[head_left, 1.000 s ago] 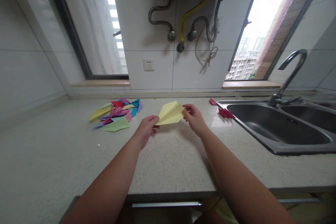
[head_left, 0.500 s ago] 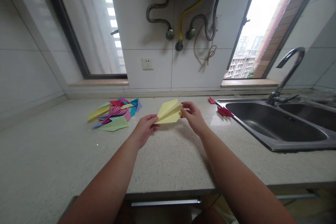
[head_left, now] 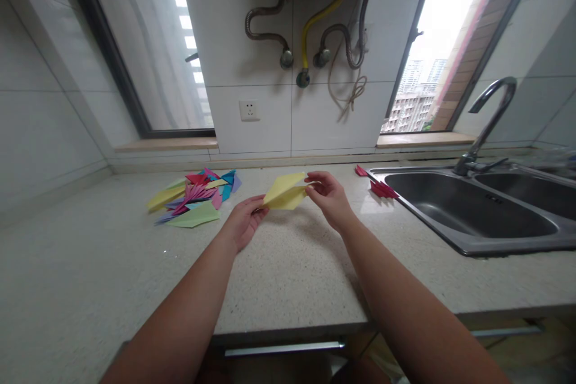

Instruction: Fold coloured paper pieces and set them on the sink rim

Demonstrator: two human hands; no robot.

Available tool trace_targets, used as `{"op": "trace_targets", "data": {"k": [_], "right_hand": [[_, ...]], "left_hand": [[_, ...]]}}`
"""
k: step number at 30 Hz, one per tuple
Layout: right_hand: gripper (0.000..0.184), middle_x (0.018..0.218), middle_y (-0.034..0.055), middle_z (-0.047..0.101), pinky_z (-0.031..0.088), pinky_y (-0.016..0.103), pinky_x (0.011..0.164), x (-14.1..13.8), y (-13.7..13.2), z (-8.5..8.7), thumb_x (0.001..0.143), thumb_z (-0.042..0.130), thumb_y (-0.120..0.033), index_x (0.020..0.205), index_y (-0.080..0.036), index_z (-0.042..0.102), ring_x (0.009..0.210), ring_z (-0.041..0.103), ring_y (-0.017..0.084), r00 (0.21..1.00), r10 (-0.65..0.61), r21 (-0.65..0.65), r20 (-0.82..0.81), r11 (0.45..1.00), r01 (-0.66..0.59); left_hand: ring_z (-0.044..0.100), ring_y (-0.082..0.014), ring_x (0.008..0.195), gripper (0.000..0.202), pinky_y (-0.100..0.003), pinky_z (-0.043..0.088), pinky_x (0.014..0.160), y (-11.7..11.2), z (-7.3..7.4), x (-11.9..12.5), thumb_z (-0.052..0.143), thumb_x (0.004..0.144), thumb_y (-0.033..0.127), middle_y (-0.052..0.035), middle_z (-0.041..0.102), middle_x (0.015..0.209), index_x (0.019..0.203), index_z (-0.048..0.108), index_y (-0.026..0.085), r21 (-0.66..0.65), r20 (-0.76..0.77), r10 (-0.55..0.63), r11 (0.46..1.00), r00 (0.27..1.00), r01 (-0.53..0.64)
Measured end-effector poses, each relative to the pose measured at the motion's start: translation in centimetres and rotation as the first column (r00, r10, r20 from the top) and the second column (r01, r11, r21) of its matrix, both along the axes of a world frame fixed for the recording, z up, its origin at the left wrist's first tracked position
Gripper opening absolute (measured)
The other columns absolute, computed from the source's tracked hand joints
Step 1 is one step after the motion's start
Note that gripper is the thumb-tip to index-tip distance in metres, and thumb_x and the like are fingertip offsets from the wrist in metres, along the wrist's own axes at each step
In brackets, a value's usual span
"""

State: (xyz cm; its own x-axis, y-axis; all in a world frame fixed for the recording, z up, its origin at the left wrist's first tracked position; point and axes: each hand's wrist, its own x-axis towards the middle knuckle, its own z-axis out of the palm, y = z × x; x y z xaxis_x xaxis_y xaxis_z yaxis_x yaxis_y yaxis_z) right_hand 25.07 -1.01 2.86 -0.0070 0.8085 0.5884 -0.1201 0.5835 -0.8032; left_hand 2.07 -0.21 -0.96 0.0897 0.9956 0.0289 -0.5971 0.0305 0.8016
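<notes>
Between my two hands, a yellow paper plane (head_left: 284, 192) is held up over the pale countertop (head_left: 292, 276). My left hand (head_left: 245, 222) pinches its left end, which narrows to a point. At the opposite end, my right hand (head_left: 328, 195) grips the right edge between thumb and fingers. Left of my hands lies a heap of folded paper planes (head_left: 195, 195) in pink, blue, green and yellow, with a light green one (head_left: 195, 215) at its front.
A steel sink (head_left: 468, 204) with a curved tap (head_left: 490, 108) takes up the right side. Dark pink folded papers (head_left: 383, 189) lie against its left rim, with a smaller red piece (head_left: 360, 171) behind. A wall socket (head_left: 249, 110) and hoses are on the tiled wall.
The yellow paper plane has tilted, and its wings look more folded up around the centre crease. Both hands keep their hold, and the whole view has shifted slightly.
</notes>
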Motion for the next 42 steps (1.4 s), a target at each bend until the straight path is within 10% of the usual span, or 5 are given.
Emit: {"op": "trace_targets", "data": {"k": [27,34,42], "right_hand": [[0.025,0.098,0.0045,0.062,0.053,0.035,0.073,0.4,0.0,0.1,0.081,0.066,-0.033,0.103,-0.023,0.06,0.079,0.06,0.016,0.992,-0.095,0.05,0.086,0.995,0.091],[0.03,0.112,0.0079,0.061,0.05,0.036,0.075,0.3,-0.8,0.4,0.086,0.061,-0.026,0.116,-0.028,0.063,0.088,0.058,0.02,0.809,-0.323,0.349,0.492,0.924,0.157],[0.016,0.089,0.0058,0.066,0.047,0.036,0.074,0.7,0.4,-0.7,0.09,0.056,-0.03,0.094,-0.025,0.071,0.075,0.057,0.018,0.675,-0.336,0.326,0.656,0.934,0.148]], "left_hand": [[0.067,-0.0124,0.081,0.021,-0.018,0.056,0.073,0.2,0.0,-0.1,0.068,0.071,0.002,-0.0122,0.069,0.093,0.091,0.072,0.009,0.01,-0.01,0.074,0.997,0.997,-0.074],[0.065,-0.0119,0.075,0.017,-0.018,0.057,0.066,0.3,-0.2,-0.2,0.065,0.072,0.0,-0.0119,0.068,0.091,0.085,0.072,0.009,-0.04,-0.112,0.157,0.986,0.981,-0.162],[0.064,-0.0113,0.075,0.018,-0.018,0.056,0.066,0.1,-0.4,-0.2,0.069,0.074,0.007,-0.012,0.068,0.095,0.092,0.072,0.009,-0.014,-0.15,0.104,0.994,0.983,-0.107]]}}
